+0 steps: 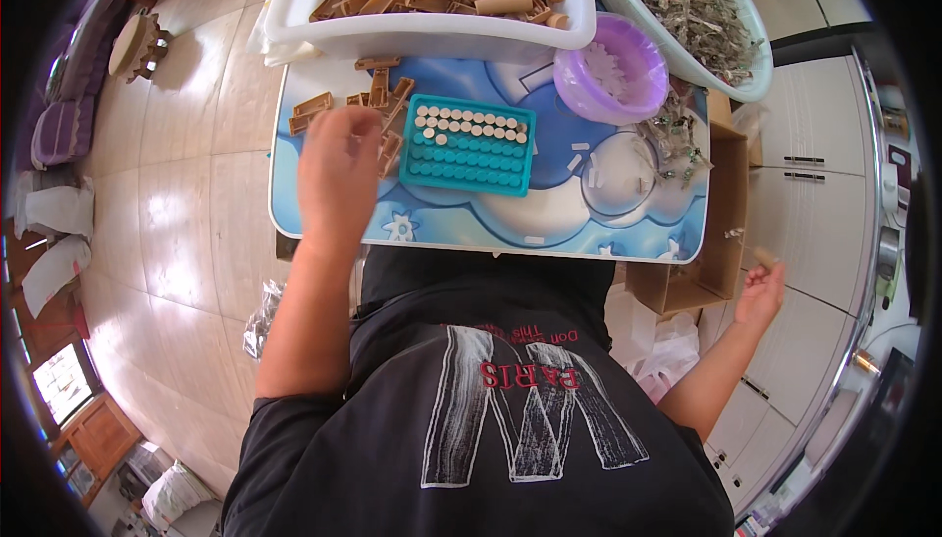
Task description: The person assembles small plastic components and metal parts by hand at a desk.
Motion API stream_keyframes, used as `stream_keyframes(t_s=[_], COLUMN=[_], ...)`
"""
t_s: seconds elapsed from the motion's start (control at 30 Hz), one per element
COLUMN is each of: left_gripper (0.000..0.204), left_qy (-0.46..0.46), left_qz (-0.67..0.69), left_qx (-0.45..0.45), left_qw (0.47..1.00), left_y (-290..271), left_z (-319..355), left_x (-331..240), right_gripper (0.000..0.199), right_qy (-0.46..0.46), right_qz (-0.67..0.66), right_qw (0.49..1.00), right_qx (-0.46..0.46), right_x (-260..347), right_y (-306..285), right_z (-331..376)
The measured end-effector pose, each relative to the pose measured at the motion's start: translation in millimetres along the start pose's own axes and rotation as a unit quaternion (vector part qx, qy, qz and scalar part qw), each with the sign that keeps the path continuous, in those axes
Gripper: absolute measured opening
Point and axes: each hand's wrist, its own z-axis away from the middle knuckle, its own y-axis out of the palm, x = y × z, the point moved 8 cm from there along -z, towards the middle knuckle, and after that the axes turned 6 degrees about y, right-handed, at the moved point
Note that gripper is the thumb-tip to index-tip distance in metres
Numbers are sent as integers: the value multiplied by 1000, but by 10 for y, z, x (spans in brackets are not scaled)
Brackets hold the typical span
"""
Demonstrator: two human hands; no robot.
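My left hand [339, 169] hovers over the left part of the table, beside loose tan plastic casings [312, 107]. Its fingers are blurred and curled downward, so whether anything is in them does not show. Out past the table's right edge, my right hand [761, 296] pinches a tan plastic casing [764, 258] between its fingertips, above an open cardboard box. Between the hands on the table lies a teal tray [420, 180] with rows of round wells. Small white round pieces [469, 115] fill its far rows, and a few sit in the row after those.
A white tub [432, 44] heaped with tan casings stands at the back. Right of it are a purple bowl [569, 95] of white pieces and a pale tub [751, 85] of clear parts. White strips [577, 159] lie near the bowl. The cardboard box [728, 213] is beside the table.
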Motion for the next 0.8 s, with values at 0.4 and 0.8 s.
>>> stream_keyframes(t_s=[0.4, 0.8], left_gripper=[22, 26], left_qy=[-20, -258], left_qz=[-108, 511], left_qx=[121, 27], left_qw=[987, 820], left_y=[145, 158], left_z=[84, 236], left_x=[37, 186], right_gripper=[24, 15], right_qy=[-20, -245], right_qz=[276, 603], right_qw=[950, 748], right_qx=[-148, 129], right_x=[-664, -494], right_y=[51, 2438], right_z=[-51, 699])
